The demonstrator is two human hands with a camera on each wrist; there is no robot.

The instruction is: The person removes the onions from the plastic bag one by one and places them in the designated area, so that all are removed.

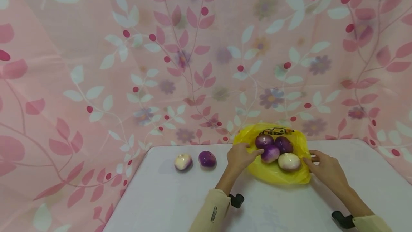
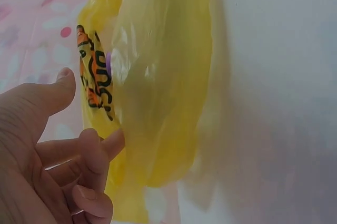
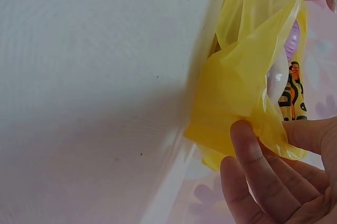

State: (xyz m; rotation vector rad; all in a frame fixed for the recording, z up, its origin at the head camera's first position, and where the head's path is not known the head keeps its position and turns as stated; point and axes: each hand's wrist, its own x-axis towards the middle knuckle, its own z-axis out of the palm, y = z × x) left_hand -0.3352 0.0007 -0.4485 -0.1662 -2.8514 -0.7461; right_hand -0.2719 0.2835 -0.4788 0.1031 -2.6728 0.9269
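Nearest are the two pale sleeves, left (image 1: 210, 210) and right (image 1: 371, 223), each with a dark fitting at the wrist, left (image 1: 237, 201) and right (image 1: 343, 220), over the white bench (image 1: 267, 212). Beyond them, the right hand (image 1: 328, 171) is at the right side of a yellow plastic bag (image 1: 270, 178); its grip pinches the rim between thumb and fingers. The left hand (image 1: 239, 156) is at the bag's left side, its grip loose: the thumb stands away from the half-bent fingers, and a fingertip touches the plastic. The bag is toward the far edge of the bench, its mouth spread, with four round vegetables showing inside it: a cream one (image 1: 289, 162) lowest and to the right, a purple-and-white one (image 1: 270, 154) beside it near the left thumb, and, farther back, a dark purple one on the left (image 1: 264, 141) and another on the right (image 1: 284, 145). Well to the left of the bag, two more sit on the bench just beside each other, a cream-and-purple one (image 1: 183, 162) and a deep purple one (image 1: 207, 159). Black-and-orange print (image 1: 276, 131) marks the bag's far wall. Behind everything hangs a pink cloth (image 1: 193, 63) patterned with leaves, berries and flowers.
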